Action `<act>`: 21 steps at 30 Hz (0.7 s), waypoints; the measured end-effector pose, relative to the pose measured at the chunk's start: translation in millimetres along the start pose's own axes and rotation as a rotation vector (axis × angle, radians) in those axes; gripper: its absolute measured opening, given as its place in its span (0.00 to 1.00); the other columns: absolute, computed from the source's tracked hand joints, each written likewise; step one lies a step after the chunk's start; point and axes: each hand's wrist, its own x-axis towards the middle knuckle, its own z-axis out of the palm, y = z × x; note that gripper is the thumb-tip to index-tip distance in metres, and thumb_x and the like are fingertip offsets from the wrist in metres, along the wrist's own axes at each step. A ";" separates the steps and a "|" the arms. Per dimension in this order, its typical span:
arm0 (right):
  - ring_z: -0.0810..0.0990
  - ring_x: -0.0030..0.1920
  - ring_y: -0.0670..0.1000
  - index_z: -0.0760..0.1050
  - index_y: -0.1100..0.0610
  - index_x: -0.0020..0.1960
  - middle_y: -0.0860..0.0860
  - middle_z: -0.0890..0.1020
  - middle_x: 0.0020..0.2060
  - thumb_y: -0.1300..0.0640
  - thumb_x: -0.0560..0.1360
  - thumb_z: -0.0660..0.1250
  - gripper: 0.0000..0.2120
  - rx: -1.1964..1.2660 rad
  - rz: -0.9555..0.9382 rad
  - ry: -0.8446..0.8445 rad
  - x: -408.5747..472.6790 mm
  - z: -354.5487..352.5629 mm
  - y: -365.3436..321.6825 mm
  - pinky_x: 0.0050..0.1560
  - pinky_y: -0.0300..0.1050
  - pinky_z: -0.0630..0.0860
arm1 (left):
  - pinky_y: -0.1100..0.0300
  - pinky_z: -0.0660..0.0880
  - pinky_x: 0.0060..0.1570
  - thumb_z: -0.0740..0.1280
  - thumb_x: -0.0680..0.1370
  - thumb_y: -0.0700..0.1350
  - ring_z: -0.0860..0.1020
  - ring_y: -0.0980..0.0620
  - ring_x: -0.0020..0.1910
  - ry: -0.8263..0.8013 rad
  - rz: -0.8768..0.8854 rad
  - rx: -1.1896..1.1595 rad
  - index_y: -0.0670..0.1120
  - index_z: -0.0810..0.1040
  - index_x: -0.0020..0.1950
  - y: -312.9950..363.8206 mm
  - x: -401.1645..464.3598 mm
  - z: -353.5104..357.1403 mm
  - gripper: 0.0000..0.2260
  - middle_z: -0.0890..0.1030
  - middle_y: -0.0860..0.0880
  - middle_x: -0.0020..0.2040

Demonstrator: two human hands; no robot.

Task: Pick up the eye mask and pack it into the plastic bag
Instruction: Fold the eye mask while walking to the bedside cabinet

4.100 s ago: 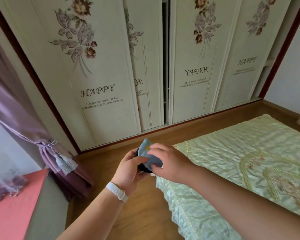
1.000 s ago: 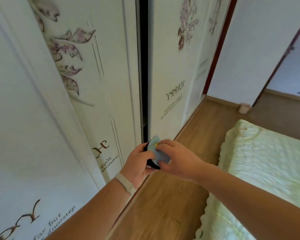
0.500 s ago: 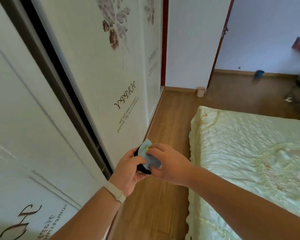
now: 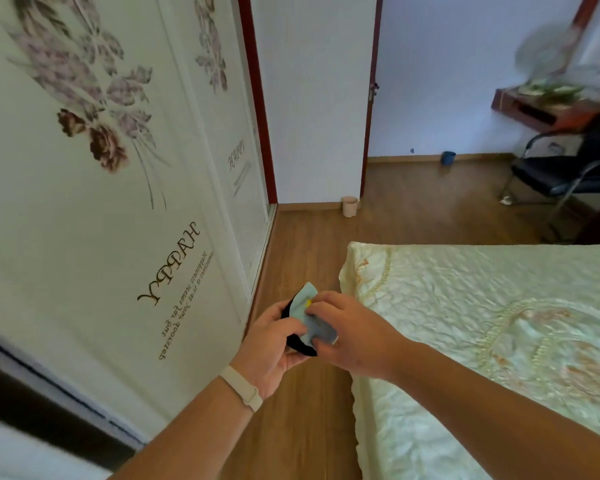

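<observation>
Though hand-covered (image 4: pixel 347 327), eye mask (image 4: pixel 312 323) half-hidden.

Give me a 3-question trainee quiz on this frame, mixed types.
1. True or false: the eye mask lies flat on the bed.
2. Which wrist wears the pale band? A) left B) right
3. Fill in: the mask is held by ____ hands.

Key
1. False: it is held in the air between the left hand and the right hand, beside the bed's corner.
2. A
3. both
</observation>
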 end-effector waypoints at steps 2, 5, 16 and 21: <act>0.72 0.58 0.48 0.71 0.51 0.62 0.47 0.74 0.61 0.47 0.73 0.67 0.19 -0.004 0.027 0.021 6.0 -5.6 16.9 0.54 0.38 0.70 | 0.51 0.81 0.44 0.65 0.76 0.32 0.83 0.42 0.51 -0.035 -0.013 0.026 0.46 0.79 0.63 6.3 21.6 10.8 0.18 0.83 0.38 0.57; 0.72 0.58 0.48 0.71 0.52 0.62 0.48 0.74 0.62 0.48 0.73 0.67 0.19 -0.020 0.086 0.023 17.3 -8.3 40.4 0.54 0.36 0.68 | 0.50 0.82 0.44 0.65 0.75 0.32 0.83 0.40 0.53 -0.069 -0.050 0.038 0.46 0.79 0.62 11.5 54.2 20.5 0.17 0.82 0.38 0.57; 0.72 0.54 0.46 0.72 0.52 0.62 0.46 0.74 0.60 0.49 0.73 0.68 0.18 -0.063 0.187 0.057 146.1 -5.5 107.5 0.52 0.37 0.71 | 0.50 0.82 0.44 0.65 0.75 0.31 0.82 0.41 0.54 -0.177 -0.106 0.025 0.44 0.79 0.62 86.9 203.4 2.4 0.18 0.81 0.37 0.59; 0.72 0.56 0.46 0.71 0.52 0.63 0.46 0.73 0.62 0.49 0.74 0.68 0.19 -0.119 0.212 0.074 220.4 -6.6 131.4 0.52 0.34 0.69 | 0.48 0.82 0.47 0.65 0.75 0.31 0.82 0.39 0.56 -0.227 -0.103 0.015 0.46 0.80 0.61 135.9 273.3 -16.3 0.17 0.82 0.37 0.59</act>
